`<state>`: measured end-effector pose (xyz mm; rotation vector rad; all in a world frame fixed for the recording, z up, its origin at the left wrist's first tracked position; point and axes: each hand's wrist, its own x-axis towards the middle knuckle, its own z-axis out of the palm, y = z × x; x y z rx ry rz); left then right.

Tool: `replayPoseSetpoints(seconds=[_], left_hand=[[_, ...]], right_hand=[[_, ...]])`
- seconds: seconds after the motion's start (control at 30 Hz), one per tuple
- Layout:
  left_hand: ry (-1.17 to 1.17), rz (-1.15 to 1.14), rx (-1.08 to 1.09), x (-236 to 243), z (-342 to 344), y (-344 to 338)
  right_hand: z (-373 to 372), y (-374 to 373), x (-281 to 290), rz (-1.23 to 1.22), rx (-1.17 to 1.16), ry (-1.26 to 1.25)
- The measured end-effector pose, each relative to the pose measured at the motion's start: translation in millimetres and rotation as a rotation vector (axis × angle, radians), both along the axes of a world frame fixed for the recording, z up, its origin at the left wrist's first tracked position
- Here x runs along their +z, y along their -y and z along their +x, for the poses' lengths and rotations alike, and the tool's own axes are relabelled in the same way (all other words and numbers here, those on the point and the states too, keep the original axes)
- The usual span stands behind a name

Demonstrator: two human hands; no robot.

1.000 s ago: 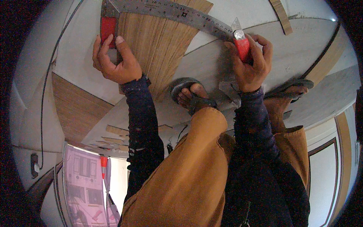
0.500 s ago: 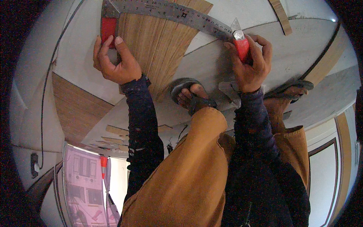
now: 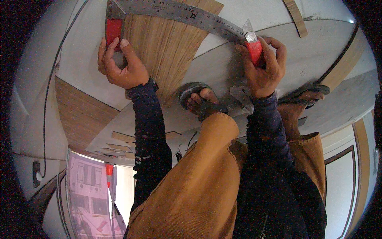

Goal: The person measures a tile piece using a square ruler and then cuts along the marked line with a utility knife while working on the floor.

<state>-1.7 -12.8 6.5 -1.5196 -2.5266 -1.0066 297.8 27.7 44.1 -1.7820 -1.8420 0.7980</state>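
A try square (image 3: 175, 12) with a red stock lies across a wood-grain sheet (image 3: 161, 55), its long steel blade reaching from upper left toward my right hand. My left hand (image 3: 126, 71) is closed on the red stock, thumb and fingertips against its lower end. In my right hand (image 3: 266, 75) is a red utility knife (image 3: 254, 51), with its pointed blade upward. The knife is beside the free end of the square's blade. Whether my right fingers also touch the square, I cannot tell.
Another wood-grain sheet (image 3: 83, 113) lies at the left, and a narrow strip (image 3: 296, 18) at the upper right. Several offcuts (image 3: 119, 137) are on the floor beyond my left forearm. A black cable (image 3: 49, 79) runs along the left. My sandalled foot (image 3: 201, 99) is between my arms.
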Motion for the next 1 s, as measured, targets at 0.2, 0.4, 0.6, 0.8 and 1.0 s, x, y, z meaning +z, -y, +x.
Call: replayPoseSetpoints(seconds=[0.2, 0.4, 0.6, 0.8, 1.0], left_hand=[[0.01, 0.001, 0.007, -1, 0, 1], [-0.002, -0.007, -0.015, -1, 0, 0], [-0.019, -0.008, -0.006, -1, 1, 1], [0.05, 0.029, 0.017, -4, 4, 0], [0.018, -0.009, 0.044, -1, 9, 1]], right_hand=[[1, 0, 1, -0.013, -0.004, -0.058], [3, 2, -2, -0.029, -0.016, -0.05], [4, 0, -1, -0.004, 0.005, -0.03], [3, -3, -1, 0.097, 0.03, 0.046], [5, 0, -1, 0.033, 0.005, -0.005]])
